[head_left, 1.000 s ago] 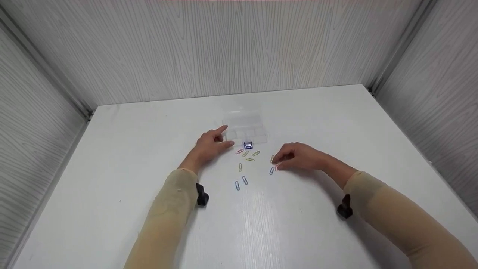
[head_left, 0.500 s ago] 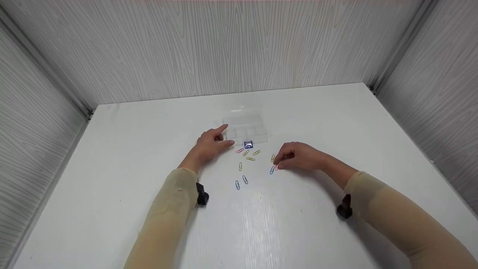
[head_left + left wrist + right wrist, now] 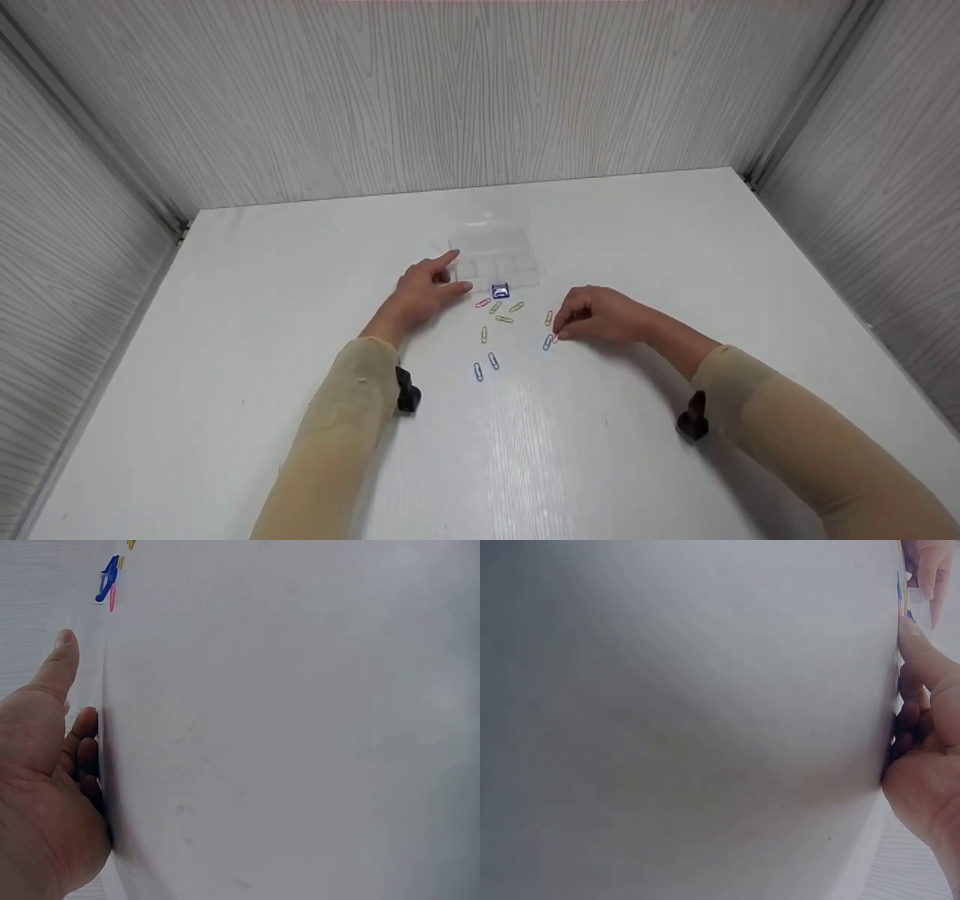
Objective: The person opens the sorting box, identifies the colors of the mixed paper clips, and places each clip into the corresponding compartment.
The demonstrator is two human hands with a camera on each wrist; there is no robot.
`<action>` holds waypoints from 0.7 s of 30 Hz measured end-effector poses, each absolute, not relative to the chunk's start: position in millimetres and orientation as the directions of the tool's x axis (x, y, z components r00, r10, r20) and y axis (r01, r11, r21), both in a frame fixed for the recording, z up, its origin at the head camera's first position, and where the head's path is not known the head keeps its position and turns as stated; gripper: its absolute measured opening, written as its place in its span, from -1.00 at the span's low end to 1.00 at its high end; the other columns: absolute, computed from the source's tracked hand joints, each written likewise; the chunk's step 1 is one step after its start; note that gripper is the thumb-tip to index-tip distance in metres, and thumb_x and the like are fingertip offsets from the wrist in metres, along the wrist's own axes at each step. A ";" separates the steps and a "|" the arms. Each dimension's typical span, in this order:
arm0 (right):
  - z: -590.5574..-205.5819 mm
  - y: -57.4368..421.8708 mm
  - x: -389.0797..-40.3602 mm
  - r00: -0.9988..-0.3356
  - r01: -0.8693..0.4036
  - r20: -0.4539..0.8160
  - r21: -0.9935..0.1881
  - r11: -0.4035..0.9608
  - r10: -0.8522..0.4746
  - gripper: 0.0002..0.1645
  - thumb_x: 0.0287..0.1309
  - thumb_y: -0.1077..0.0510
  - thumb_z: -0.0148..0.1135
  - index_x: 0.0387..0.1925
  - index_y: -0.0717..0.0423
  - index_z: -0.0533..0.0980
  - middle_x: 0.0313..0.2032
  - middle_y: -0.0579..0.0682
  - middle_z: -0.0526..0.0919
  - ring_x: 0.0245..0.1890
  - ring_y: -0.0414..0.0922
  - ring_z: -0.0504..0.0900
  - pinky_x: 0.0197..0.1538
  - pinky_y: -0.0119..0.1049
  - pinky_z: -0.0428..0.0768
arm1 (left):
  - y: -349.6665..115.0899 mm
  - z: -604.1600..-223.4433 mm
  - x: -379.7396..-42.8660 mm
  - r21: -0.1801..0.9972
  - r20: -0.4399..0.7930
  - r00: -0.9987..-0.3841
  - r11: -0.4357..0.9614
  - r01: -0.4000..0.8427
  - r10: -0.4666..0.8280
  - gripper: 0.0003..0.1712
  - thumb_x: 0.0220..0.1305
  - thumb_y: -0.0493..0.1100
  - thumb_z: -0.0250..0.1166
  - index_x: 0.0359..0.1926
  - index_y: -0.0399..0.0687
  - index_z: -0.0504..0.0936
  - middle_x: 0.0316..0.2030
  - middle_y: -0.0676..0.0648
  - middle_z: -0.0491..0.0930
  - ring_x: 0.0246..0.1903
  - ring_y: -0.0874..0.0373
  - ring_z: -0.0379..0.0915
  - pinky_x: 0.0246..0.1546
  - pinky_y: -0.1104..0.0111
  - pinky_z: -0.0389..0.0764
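A clear plastic box with compartments point(image 3: 529, 277) lies on the white table, its transparent lid folded back. My left hand point(image 3: 422, 291) rests at the box's left side, index finger and thumb stretched out along its edge and the other fingers bent. My right hand point(image 3: 604, 315) is low on the table to the right, thumb and index fingertip pinching a pink paper clip point(image 3: 556, 338), mostly covered by them. Close beside it lie a blue paper clip point(image 3: 548, 343) and a yellow paper clip point(image 3: 549, 319). The right wrist view shows the thumb point(image 3: 922, 652) against the tabletop.
A small blue square piece with a pale middle point(image 3: 500, 290) sits at the box's front edge. Between the hands are scattered another pink paper clip point(image 3: 483, 303), several yellow ones point(image 3: 504, 319) and two dark blue ones point(image 3: 478, 372). Wood-grain panels point(image 3: 480, 97) enclose the table.
The right fingertips have drawn together on the pink paper clip, shifting it very slightly, and now cover more of it. The left hand stays where it was.
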State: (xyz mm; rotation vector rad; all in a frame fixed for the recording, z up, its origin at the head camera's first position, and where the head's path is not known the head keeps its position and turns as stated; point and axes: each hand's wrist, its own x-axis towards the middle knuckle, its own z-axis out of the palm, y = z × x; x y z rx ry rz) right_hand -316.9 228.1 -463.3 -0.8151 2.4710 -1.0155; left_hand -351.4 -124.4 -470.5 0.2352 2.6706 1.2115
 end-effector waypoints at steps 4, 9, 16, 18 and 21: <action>-460.6 227.0 -315.2 -0.774 -0.378 -0.110 -0.709 0.595 -0.624 -0.88 0.30 0.15 0.51 -0.20 -0.18 0.81 -0.15 -0.11 0.66 -0.07 -0.07 0.51 0.05 -0.14 0.47 | -124.0 -470.9 -353.0 0.757 -0.115 -0.968 0.651 0.061 0.224 -0.12 0.44 0.20 0.39 0.66 0.38 0.24 0.10 -0.06 0.43 0.14 0.01 0.28 0.30 0.10 0.28; -460.2 226.2 -315.4 -0.753 -0.399 -0.120 -0.698 0.595 -0.647 -0.90 0.36 0.17 0.45 -0.21 -0.13 0.79 -0.15 -0.10 0.62 -0.06 -0.08 0.48 0.06 -0.17 0.44 | -123.4 -472.5 -354.6 0.763 -0.118 -0.970 0.644 0.049 0.213 -0.12 0.43 0.19 0.40 0.65 0.36 0.26 0.04 -0.05 0.42 0.11 0.02 0.29 0.23 0.12 0.29; -459.6 224.7 -315.7 -0.732 -0.433 -0.105 -0.691 0.578 -0.673 -0.89 0.38 0.20 0.42 -0.20 -0.09 0.77 -0.15 -0.08 0.62 -0.06 -0.06 0.46 0.10 -0.11 0.40 | -122.9 -471.3 -352.1 0.766 -0.121 -0.973 0.642 0.036 0.198 -0.12 0.41 0.20 0.41 0.65 0.39 0.26 0.04 -0.05 0.41 0.11 0.02 0.29 0.24 0.12 0.30; -459.6 225.0 -315.6 -0.733 -0.435 -0.105 -0.687 0.583 -0.672 -0.91 0.38 0.19 0.43 -0.19 -0.09 0.77 -0.14 -0.09 0.62 -0.05 -0.07 0.46 0.11 -0.12 0.40 | -122.6 -471.0 -352.1 0.767 -0.121 -0.973 0.641 0.035 0.198 -0.12 0.41 0.20 0.41 0.65 0.40 0.26 0.04 -0.05 0.42 0.12 0.02 0.30 0.25 0.12 0.30; -460.2 225.9 -315.8 -0.735 -0.438 -0.104 -0.680 0.588 -0.669 -0.93 0.38 0.18 0.43 -0.18 -0.08 0.77 -0.13 -0.10 0.62 -0.04 -0.07 0.46 0.12 -0.13 0.41 | -122.3 -470.6 -352.4 0.771 -0.124 -0.972 0.636 0.031 0.198 -0.11 0.41 0.20 0.42 0.65 0.40 0.26 0.04 -0.05 0.42 0.12 0.02 0.31 0.25 0.12 0.30</action>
